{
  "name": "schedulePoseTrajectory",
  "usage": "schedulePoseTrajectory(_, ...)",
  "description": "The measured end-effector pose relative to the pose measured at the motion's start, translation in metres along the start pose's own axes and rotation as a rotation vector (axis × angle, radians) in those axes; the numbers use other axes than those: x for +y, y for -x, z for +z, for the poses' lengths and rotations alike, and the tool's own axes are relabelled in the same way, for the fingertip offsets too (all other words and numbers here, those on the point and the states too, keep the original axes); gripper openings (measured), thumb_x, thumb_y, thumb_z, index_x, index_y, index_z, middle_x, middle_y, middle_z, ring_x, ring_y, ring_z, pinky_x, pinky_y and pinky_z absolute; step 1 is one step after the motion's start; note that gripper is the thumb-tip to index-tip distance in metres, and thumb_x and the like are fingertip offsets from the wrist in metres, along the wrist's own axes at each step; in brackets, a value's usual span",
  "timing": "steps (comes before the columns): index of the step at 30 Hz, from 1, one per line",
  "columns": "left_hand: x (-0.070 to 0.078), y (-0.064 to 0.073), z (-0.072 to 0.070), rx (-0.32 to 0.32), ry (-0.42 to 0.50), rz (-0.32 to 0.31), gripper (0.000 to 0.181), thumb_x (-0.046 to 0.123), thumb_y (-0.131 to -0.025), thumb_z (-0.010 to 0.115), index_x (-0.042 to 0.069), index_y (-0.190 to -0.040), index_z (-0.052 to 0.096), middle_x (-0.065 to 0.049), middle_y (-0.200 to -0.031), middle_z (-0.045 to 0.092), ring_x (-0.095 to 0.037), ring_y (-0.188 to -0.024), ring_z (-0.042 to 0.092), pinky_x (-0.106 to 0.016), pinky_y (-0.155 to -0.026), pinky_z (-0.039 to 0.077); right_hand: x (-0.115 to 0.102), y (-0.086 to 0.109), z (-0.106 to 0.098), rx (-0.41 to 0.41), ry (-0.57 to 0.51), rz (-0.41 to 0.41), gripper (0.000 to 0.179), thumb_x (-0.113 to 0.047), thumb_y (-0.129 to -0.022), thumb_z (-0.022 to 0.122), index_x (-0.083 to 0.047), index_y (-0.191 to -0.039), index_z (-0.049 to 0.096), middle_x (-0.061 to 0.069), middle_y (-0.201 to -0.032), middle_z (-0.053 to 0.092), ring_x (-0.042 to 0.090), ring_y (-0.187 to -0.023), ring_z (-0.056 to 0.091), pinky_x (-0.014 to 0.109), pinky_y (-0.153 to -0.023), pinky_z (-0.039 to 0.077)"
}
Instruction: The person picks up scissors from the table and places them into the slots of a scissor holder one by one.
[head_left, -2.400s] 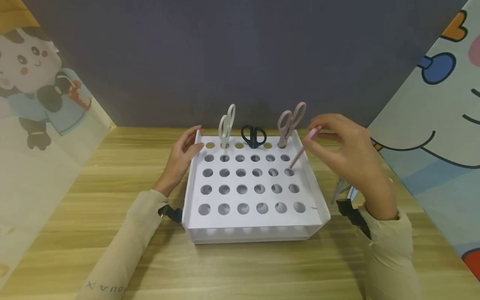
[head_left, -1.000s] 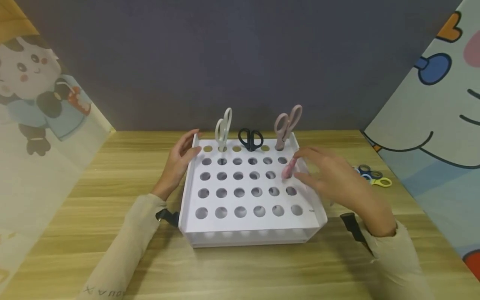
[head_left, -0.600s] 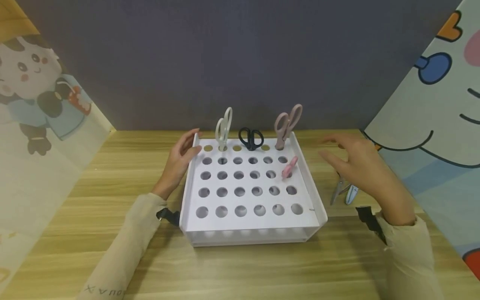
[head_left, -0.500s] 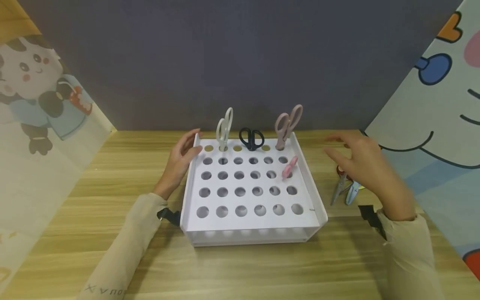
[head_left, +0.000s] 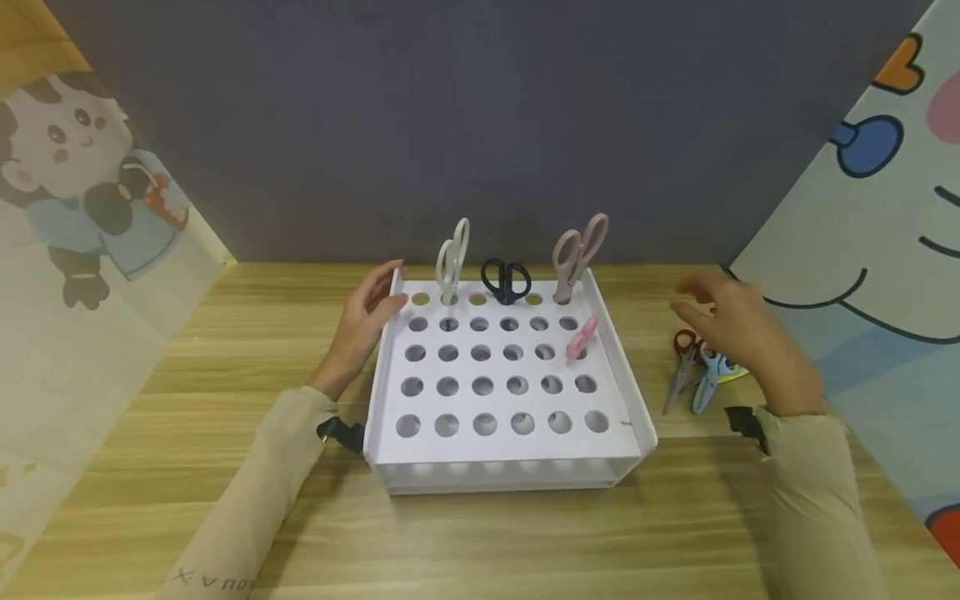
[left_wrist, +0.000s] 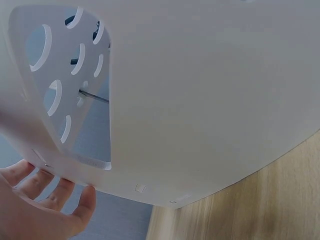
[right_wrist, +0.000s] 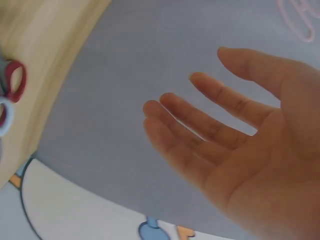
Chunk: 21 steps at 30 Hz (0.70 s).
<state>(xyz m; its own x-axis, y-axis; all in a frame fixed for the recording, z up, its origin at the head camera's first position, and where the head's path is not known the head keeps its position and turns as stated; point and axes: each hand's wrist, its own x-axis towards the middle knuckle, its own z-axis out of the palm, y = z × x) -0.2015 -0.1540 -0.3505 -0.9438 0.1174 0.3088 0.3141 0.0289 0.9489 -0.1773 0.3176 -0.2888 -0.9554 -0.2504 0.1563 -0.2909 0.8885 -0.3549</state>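
Observation:
A white rack [head_left: 465, 448] with rows of round holes stands on the table. My left hand [head_left: 358, 325] holds its far left corner, thumb over the top edge and fingertips against the panel's edge in the left wrist view. Small pink scissors [head_left: 581, 338] sit tilted in a right-column hole, third row from the back. White scissors [head_left: 449, 283], black scissors [head_left: 507, 292] and dusty pink scissors [head_left: 564, 287] stand handles up in the back row. My right hand [head_left: 742, 325] hovers right of the rack, holding nothing, fingers relaxed and apart in the right wrist view.
Below my right hand, red-handled scissors [head_left: 684, 367] and light blue scissors [head_left: 705, 388] lie on the wooden table [head_left: 525, 542], with a yellow handle [head_left: 732, 375] beside them. A dark grey panel [head_left: 480, 125] rises behind the table, and patterned walls flank both sides.
My right hand has put the pink scissors into the rack hole, let go and moved right. It now hovers over the loose scissors. My left hand stays at the rack's corner.

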Motion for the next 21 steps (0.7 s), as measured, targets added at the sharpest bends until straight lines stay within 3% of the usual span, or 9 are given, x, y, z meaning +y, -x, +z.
schedulePoseTrajectory(6, 0.0, 0.0, 0.0, -0.001, 0.004, -0.001, 0.052, 0.006, -0.098, 0.056, 0.001, -0.148, 0.041, -0.024, -0.15, 0.044, -0.035, -0.143, 0.037, -0.041, -0.118, 0.031, 0.026, -0.003, 0.008, -0.059, 0.025, 0.065, 0.044, -0.024, -0.102, 0.054, 0.012, -0.128, 0.053, 0.039, -0.123, 0.056, 0.054, -0.107, 0.057, 0.066, -0.084, 0.048)
schedulePoseTrajectory(13, 0.0, 0.0, 0.001, -0.001, -0.011, -0.005, 0.052, 0.008, -0.098, 0.055, 0.003, -0.148, 0.042, -0.019, -0.15, 0.046, -0.029, -0.142, 0.039, -0.039, -0.119, 0.031, 0.052, -0.001, 0.012, -0.208, 0.037, 0.219, 0.052, -0.024, -0.1, 0.055, 0.018, -0.13, 0.047, 0.047, -0.124, 0.048, 0.059, -0.107, 0.052, 0.066, -0.082, 0.047)
schedulePoseTrajectory(21, 0.0, 0.0, 0.0, 0.002, -0.016, 0.0, 0.052, 0.009, -0.098, 0.056, 0.004, -0.148, 0.043, -0.02, -0.151, 0.045, -0.031, -0.143, 0.037, -0.038, -0.119, 0.03, 0.073, 0.003, 0.013, -0.352, 0.073, 0.32, 0.063, -0.027, -0.097, 0.059, 0.022, -0.132, 0.04, 0.045, -0.129, 0.044, 0.063, -0.112, 0.044, 0.07, -0.089, 0.043)
